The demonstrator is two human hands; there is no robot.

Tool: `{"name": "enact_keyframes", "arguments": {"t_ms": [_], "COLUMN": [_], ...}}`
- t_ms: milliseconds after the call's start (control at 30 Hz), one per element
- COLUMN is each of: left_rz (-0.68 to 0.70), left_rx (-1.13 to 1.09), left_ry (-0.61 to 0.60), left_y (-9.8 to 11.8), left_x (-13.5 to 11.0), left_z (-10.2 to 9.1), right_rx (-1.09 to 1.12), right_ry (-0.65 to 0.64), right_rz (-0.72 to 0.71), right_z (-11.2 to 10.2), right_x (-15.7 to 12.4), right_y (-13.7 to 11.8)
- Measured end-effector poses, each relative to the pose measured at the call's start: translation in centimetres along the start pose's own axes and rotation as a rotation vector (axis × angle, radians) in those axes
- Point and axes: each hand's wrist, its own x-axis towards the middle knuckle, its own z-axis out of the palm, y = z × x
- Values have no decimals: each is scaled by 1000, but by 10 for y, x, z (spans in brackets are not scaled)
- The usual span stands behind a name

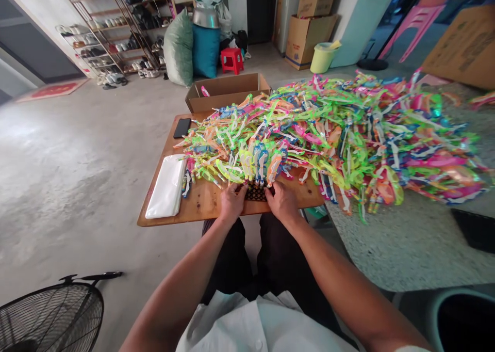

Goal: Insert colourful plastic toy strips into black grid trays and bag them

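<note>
A small black tray with a honeycomb pattern of holes [256,193] lies at the near edge of the wooden board. Several bright plastic pieces with white strips [261,158], yellow, blue and orange, stand upright in a row at its far part. My left hand [232,203] is closed at the tray's left side, thumb and fingertips against it. On the opposite side my right hand [282,201] is closed in the same way, its fingertips by the feet of the orange pieces. The exact grip under the fingers is hidden.
A large heap of similar plastic pieces [328,120] spreads across the board and the stone-like table [386,254]. White plastic bags [166,187] and a phone [182,128] lie at left. An open cardboard box [228,101] stands behind; a fan [54,316] is at lower left.
</note>
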Motion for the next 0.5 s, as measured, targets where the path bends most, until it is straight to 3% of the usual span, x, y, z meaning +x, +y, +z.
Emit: {"name": "enact_keyframes", "arguments": {"t_ms": [367, 500], "left_rz": [16, 105], "left_rx": [145, 160], "left_ry": [36, 54], "left_y": [0, 3], "left_x": [-1, -1], "left_z": [14, 15], "right_rx": [-65, -93], "right_ry": [-25, -42], "right_rz": [-31, -30], "right_z": [-1, -1], "right_x": [-2, -2], "right_y": [1, 1]}}
